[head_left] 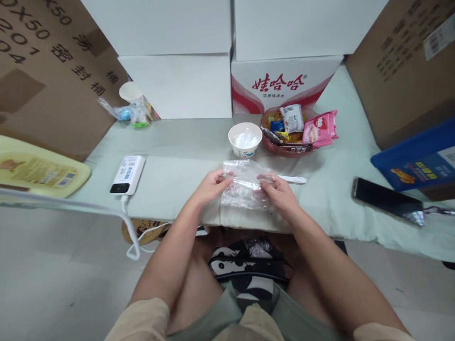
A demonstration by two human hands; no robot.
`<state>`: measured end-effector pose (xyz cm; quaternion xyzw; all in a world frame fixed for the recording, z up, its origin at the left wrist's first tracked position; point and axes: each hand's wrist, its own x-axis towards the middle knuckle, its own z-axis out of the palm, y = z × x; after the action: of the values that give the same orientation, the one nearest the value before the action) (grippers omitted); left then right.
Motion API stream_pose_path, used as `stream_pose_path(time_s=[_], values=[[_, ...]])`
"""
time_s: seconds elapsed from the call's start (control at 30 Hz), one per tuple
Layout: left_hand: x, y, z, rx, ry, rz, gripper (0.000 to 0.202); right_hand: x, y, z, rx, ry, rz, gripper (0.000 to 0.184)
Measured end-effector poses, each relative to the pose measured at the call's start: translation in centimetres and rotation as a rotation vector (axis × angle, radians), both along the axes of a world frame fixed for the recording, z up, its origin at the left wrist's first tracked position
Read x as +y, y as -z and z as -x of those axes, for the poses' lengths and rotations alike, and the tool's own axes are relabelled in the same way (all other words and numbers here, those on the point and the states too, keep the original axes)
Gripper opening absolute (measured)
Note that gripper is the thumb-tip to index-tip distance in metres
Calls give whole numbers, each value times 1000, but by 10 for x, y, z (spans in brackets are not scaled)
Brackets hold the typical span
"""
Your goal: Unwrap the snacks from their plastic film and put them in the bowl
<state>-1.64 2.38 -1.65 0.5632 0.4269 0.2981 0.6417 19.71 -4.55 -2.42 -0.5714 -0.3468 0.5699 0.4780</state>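
A clear plastic bag (244, 185) lies crumpled at the near edge of the pale green table (177, 142). My left hand (212, 185) pinches its left edge with closed fingers. My right hand (279, 192) grips its right side the same way. Just behind the bag stands a small white bowl (245, 139) holding something white. A white plastic spoon (293, 179) lies on the table right of my right hand.
A red basket of wrapped snacks (295, 130) sits behind the spoon. A white power bank (128, 174) with a cable lies at left, a black phone (386, 199) at right. Cardboard and white boxes (185, 85) wall the back. A yellow tray (35, 173) is far left.
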Motion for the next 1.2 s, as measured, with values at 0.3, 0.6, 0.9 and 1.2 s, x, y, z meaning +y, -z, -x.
stream_pose_path(time_s=[0.3, 0.6, 0.9, 1.2], values=[[-2, -8, 8, -224, -16, 200, 49, -5, -9, -4, 201, 47, -49, 28], [5, -6, 9, -54, 38, 35, 22, -2, -6, -13, 170, -22, -27, 38], [4, -2, 6, -92, -51, -1, 69, 2, 14, -12, 85, 81, -55, 88], [6, -1, 1, 8, -262, -180, 53, 2, 3, -4, -145, 146, -144, 28]])
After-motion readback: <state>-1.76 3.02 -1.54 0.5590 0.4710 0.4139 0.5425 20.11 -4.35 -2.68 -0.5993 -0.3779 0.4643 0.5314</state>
